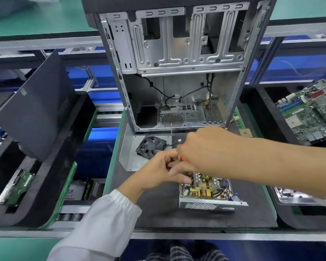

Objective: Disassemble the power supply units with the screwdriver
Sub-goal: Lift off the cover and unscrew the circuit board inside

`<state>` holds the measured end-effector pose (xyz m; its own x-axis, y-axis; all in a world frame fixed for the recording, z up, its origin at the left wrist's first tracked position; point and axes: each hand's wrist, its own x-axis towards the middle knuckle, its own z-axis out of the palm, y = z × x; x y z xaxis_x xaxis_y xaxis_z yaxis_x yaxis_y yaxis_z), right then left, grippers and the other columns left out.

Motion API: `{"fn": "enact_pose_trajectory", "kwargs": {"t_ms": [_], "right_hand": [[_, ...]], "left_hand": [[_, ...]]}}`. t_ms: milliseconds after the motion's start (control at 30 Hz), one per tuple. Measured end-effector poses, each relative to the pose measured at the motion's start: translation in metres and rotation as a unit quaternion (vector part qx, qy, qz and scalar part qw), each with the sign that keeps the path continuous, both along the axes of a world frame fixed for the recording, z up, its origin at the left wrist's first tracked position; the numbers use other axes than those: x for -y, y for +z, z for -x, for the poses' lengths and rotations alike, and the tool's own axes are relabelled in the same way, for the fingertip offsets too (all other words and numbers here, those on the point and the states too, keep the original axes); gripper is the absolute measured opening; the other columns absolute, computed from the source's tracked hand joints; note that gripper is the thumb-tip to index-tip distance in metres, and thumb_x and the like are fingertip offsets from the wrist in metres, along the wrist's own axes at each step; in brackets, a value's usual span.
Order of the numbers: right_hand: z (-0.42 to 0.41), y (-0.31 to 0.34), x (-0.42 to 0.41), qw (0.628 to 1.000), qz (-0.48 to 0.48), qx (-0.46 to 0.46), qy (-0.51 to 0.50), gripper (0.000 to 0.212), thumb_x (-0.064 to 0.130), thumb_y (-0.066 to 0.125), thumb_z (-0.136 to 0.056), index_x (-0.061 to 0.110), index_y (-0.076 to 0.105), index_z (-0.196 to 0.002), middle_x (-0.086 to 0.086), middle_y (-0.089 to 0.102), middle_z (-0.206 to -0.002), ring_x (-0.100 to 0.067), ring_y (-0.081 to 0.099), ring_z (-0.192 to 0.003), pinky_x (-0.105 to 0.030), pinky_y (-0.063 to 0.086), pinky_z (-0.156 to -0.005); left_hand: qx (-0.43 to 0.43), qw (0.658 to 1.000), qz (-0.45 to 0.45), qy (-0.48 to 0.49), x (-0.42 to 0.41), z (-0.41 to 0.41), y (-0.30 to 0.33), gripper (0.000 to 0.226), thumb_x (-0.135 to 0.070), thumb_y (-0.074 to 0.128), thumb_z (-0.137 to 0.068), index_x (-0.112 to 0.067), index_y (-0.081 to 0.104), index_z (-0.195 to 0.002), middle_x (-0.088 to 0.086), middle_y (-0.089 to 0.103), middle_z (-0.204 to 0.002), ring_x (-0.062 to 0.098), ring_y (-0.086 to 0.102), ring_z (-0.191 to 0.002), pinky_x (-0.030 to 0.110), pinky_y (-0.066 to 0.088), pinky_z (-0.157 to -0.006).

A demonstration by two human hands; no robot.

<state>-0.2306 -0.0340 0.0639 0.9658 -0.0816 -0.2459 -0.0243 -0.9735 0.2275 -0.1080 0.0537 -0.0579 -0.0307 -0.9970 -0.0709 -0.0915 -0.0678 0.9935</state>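
Observation:
An opened power supply unit (205,193) lies on the dark mat, its circuit board with coils and capacitors exposed inside the metal tray. My right hand (201,147) is closed around a screwdriver with an orange handle (183,158), just above the unit's far left corner. Only a sliver of the handle shows; the shaft is hidden. My left hand (162,170) pinches at the same corner, fingers curled against the board's edge. Whatever sits between its fingertips is too small to tell.
An empty computer case (177,68) stands upright behind the unit. A black fan (151,146) lies on a flat metal cover plate (128,153). A motherboard (312,113) rests in a tray at right; a dark side panel (36,110) leans at left.

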Motion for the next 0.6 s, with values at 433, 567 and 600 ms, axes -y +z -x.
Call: {"fn": "enact_pose_trajectory", "kwargs": {"t_ms": [433,567,600], "right_hand": [[0.009,-0.004,0.016,0.991,-0.126,-0.036,0.024,0.042,0.058,0.058,-0.083,0.031,0.039,-0.110,0.005,0.040,-0.090,-0.015,0.044,-0.071,-0.025,0.027,-0.050],[0.008,-0.010,0.005,1.000,-0.002,0.016,-0.001,0.052,0.066,0.025,-0.091,0.019,0.048,-0.094,0.004,0.026,-0.061,-0.015,0.039,-0.052,-0.027,0.016,-0.042],[0.007,-0.012,0.003,1.000,-0.003,0.017,0.001,0.049,0.060,0.027,-0.095,0.017,0.050,-0.098,0.004,0.026,-0.060,-0.015,0.036,-0.050,-0.027,0.015,-0.042]], "left_hand": [[0.007,0.999,0.014,0.029,-0.006,-0.003,0.001,0.020,0.006,0.075,-0.075,-0.007,0.071,-0.090,-0.003,0.044,-0.058,0.007,0.038,-0.063,0.018,0.035,-0.064],[-0.032,0.997,0.015,0.063,-0.005,0.004,-0.004,0.041,-0.002,0.080,-0.067,0.013,0.055,-0.096,0.014,0.043,-0.076,0.026,0.035,-0.075,0.038,0.030,-0.076],[-0.037,0.997,0.019,0.068,-0.004,0.006,-0.004,0.036,0.000,0.080,-0.067,0.004,0.056,-0.094,0.011,0.040,-0.074,0.024,0.032,-0.070,0.037,0.030,-0.072]]}}
